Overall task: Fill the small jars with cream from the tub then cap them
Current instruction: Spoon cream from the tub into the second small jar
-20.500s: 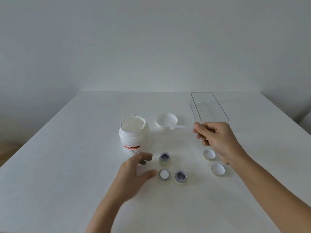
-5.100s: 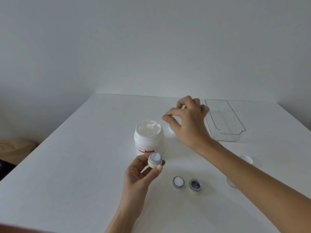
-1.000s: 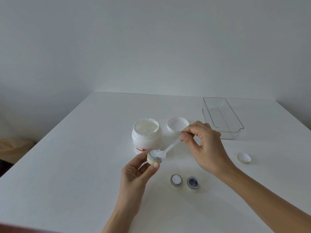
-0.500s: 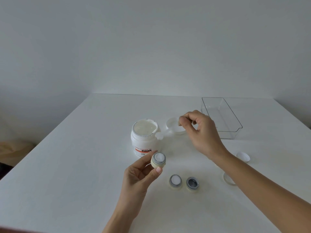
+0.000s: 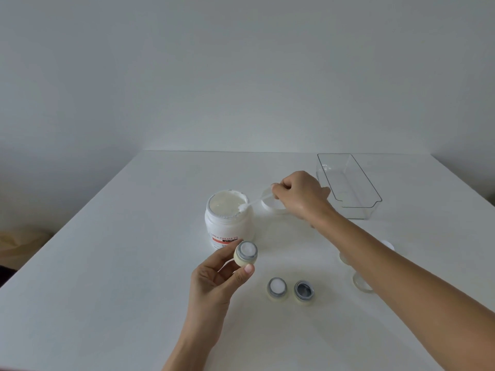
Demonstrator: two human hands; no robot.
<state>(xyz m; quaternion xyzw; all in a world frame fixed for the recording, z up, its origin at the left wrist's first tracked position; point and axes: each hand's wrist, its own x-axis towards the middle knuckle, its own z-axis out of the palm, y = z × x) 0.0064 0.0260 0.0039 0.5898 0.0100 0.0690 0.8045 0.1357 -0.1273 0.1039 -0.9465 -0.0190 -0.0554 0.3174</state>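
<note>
Head view. The open cream tub (image 5: 229, 223) stands upright on the white table (image 5: 107, 263); its label reads "UREA CREAM 10". The right hand (image 5: 300, 196) is just right of the tub, fingers curled and pinching the handle of a white spatula (image 5: 254, 203). The spatula blade rests on the tub's right rim, at the cream surface. The tub lid (image 5: 270, 204) lies upturned on the table just right of the tub, partly behind the right hand.

The left hand (image 5: 214, 279) is in front of the tub. Its thumb and fingers grip a small jar (image 5: 246, 253), raised off the table, with white cream visible inside. Two more small jars stand side by side right of and nearer than the tub: the left one (image 5: 277, 288) holds cream, the right one (image 5: 304, 291) shows a dark interior. A clear plastic tray (image 5: 348, 188) sits well right of the tub. A jar cap (image 5: 360, 283) lies beside the right forearm.
</note>
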